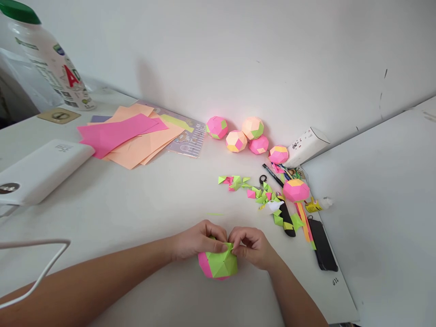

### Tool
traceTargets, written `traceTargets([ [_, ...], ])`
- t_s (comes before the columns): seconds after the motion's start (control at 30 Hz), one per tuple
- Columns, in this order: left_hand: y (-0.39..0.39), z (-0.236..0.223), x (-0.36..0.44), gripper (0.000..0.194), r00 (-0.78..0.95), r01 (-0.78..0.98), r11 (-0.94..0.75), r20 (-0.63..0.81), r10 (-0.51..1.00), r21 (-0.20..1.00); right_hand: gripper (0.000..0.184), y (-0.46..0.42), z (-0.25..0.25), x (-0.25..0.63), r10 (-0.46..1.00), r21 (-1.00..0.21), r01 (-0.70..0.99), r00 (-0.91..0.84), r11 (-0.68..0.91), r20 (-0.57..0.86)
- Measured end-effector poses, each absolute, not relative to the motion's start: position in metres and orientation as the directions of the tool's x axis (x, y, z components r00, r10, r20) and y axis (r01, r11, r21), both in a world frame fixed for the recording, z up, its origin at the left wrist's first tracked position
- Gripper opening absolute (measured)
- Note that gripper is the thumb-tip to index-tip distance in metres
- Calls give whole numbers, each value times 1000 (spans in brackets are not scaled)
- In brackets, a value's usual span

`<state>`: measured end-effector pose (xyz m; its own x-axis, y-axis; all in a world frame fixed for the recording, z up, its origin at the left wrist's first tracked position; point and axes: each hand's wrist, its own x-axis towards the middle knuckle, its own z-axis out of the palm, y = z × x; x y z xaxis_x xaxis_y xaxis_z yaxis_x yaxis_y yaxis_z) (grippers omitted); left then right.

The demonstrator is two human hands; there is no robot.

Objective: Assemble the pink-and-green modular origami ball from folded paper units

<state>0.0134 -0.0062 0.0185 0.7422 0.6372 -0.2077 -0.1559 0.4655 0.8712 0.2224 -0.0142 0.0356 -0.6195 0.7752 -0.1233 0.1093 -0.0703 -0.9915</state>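
Observation:
A faceted paper ball (220, 265) in green and pink is between my hands, low in the middle of the head view. My left hand (204, 240) grips it from the upper left, thumb lying across its top. With thumb and fingertips, my right hand (251, 245) pinches a green edge at the ball's upper right. The fingertips hide part of that edge. A thin green paper strip (215, 214) lies just beyond my hands. Folded green and pink paper pieces (262, 194) are scattered to the right.
Finished-looking paper balls (252, 128) stand along the wall, another ball (296, 190) nearer. Pink and peach sheets (117, 131) lie back left. A white power bank (44, 170), cable (51, 263) and bottle (51, 59) are left; a black phone (322, 243) and glue bottle (313, 205) right.

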Motion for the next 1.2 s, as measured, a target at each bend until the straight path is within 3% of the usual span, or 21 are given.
traceTargets([
  [0.73, -8, 19, 14, 17, 726, -162, 476, -223, 651, 864, 19, -11, 40, 225, 735, -979, 174, -677, 111, -37],
  [1.2, -8, 16, 14, 22, 756, -170, 474, -195, 625, 864, 10, -11, 43, 224, 739, -967, 173, -673, 189, 24],
])
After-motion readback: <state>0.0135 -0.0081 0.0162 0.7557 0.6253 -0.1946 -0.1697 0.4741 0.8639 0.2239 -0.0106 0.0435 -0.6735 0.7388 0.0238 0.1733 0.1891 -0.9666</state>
